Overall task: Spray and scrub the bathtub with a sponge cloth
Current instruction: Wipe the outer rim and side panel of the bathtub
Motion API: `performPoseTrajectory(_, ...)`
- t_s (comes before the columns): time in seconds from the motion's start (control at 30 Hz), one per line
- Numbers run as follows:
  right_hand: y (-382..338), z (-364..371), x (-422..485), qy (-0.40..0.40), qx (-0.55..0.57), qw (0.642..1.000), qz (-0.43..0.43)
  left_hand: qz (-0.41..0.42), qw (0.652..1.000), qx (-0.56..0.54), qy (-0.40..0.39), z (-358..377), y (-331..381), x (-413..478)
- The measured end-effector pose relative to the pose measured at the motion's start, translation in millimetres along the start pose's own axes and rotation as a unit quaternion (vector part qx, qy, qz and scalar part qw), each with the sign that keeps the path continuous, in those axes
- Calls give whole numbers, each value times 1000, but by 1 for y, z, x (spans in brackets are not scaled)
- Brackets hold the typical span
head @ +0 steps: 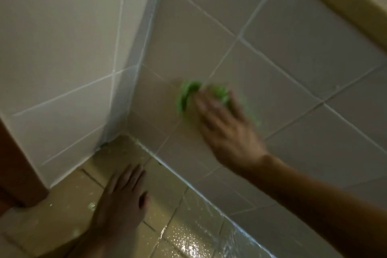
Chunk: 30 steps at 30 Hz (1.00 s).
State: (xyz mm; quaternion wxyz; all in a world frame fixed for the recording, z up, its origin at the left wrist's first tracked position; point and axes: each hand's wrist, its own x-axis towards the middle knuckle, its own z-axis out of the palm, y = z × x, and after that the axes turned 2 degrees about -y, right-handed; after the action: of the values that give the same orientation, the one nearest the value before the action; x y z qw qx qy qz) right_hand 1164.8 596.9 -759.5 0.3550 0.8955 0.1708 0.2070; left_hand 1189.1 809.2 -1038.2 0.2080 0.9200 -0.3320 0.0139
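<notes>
Two hands: right hand (228,132) presses blurred, perhaps crumpled green sponge cloth (188,94); left hand (123,199) flat.

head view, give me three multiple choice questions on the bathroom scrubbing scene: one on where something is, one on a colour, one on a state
1. Where is the left hand?
A. Flat on the tiled ledge near the corner
B. Pressed on the wall beside the cloth
C. Holding a spray bottle

2. What colour is the sponge cloth?
A. Blue
B. Green
C. Pink

3. What state is the ledge surface in toward the lower right?
A. Dry and dusty
B. Covered by a towel
C. Wet and glistening

Answers:
1. A, its palm lies spread on the ledge below the wall corner.
2. B, bright green shows around the fingers of the right hand, which presses it on the wall tiles.
3. C, droplets and shiny reflections show on the tiles there.
</notes>
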Motion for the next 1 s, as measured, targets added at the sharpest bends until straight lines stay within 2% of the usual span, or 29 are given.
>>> performPoseTrajectory(0.07,-6,13,-10,-83,-22,988,-130,5,1000,4,30,2,0,-1)
performPoseTrajectory(0.13,4,6,10,-61,-5,989,-133,3,999,13,44,5,1,-1)
performPoseTrajectory(0.23,30,-17,66,67,-9,998,6,0,997,19,76,11,2,1)
performPoseTrajectory(0.3,44,-28,99,170,-59,975,133,-4,995,11,95,13,4,0)
performPoseTrajectory(0.37,35,-21,119,212,-60,954,201,-7,994,16,107,17,4,1)
performPoseTrajectory(0.4,22,-13,118,198,-49,961,189,-6,994,18,109,18,4,1)
performPoseTrajectory(0.43,4,1,110,161,-41,976,139,-8,994,16,108,18,5,2)
performPoseTrajectory(0.5,-32,33,79,26,-42,998,-40,-19,995,16,100,16,5,4)
performPoseTrajectory(0.53,-40,42,64,-52,-56,990,-115,-21,995,21,95,15,6,4)
performPoseTrajectory(0.57,-42,45,54,-106,-58,981,-153,-18,996,25,89,15,6,4)
performPoseTrajectory(0.63,-38,42,58,-95,-32,986,-132,-16,996,25,81,15,6,4)
performPoseTrajectory(0.73,-29,32,89,29,4,1000,-7,-27,996,28,78,16,7,4)
performPoseTrajectory(0.83,-36,32,88,74,13,995,71,-41,996,19,79,18,10,7)
performPoseTrajectory(0.9,-54,46,60,18,3,999,36,-49,996,16,77,18,15,11)
performPoseTrajectory(1.0,-85,77,-9,-138,-15,984,-115,-60,996,10,64,15,21,14)
